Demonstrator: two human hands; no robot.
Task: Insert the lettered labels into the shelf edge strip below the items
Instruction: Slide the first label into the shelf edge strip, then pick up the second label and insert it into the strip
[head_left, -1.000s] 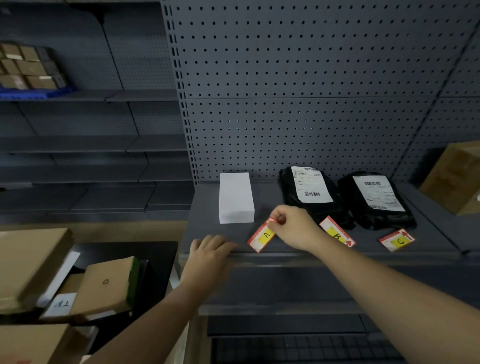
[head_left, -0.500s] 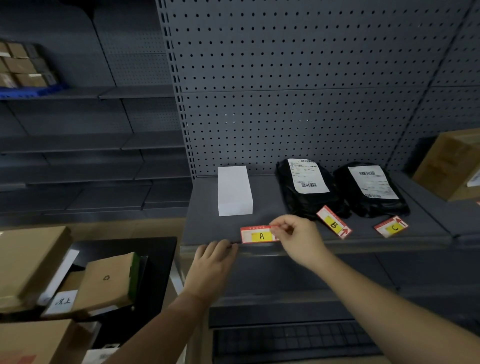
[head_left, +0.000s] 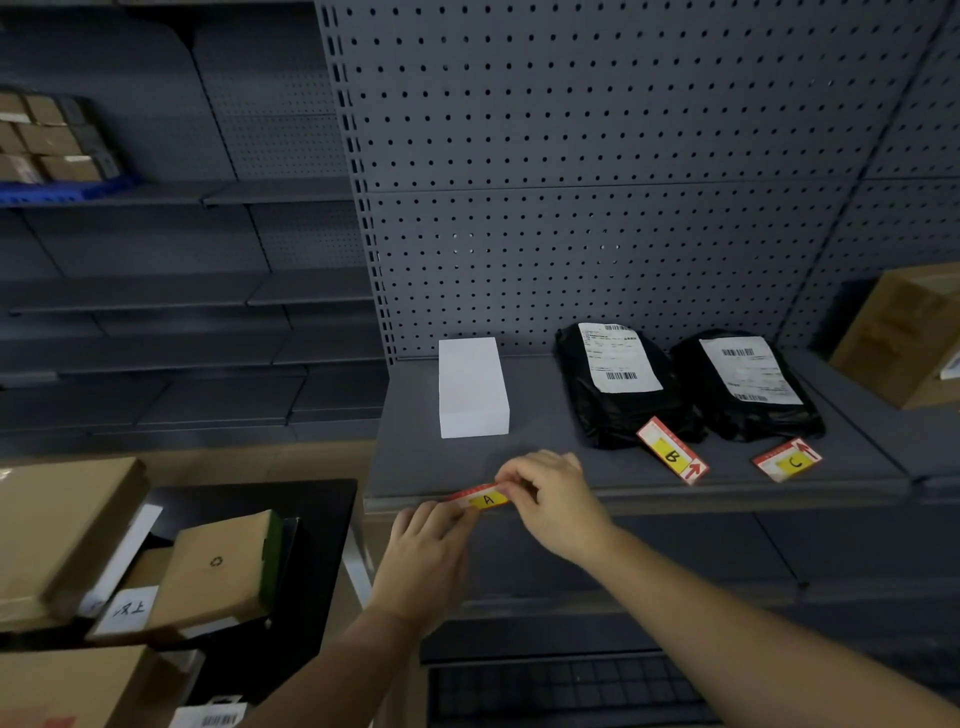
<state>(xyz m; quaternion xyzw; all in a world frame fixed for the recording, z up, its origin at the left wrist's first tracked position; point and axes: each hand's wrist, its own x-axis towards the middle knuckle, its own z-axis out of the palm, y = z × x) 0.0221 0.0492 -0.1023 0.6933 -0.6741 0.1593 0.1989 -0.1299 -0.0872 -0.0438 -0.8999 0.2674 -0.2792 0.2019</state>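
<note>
Label A (head_left: 485, 499), red-edged with a yellow patch, lies along the shelf edge strip (head_left: 727, 493) below the white box (head_left: 471, 387). My right hand (head_left: 553, 501) pinches its right end. My left hand (head_left: 428, 551) presses fingertips against its left end and the strip. Label B (head_left: 671, 456) lies loose on the grey shelf (head_left: 415, 457) in front of the left black parcel (head_left: 615, 384). Label C (head_left: 787, 460) lies loose in front of the right black parcel (head_left: 748, 387).
A pegboard back wall (head_left: 597, 182) rises behind the shelf. A cardboard box (head_left: 904, 332) sits at the far right. Lower left, a black cart (head_left: 311, 519) carries cardboard boxes (head_left: 213, 566). Empty grey shelves stand at left, with small boxes on a blue tray (head_left: 52, 189).
My right hand brought label A from tilted above the shelf down to the front edge, level with the strip. My left hand rose to touch the label's left end.
</note>
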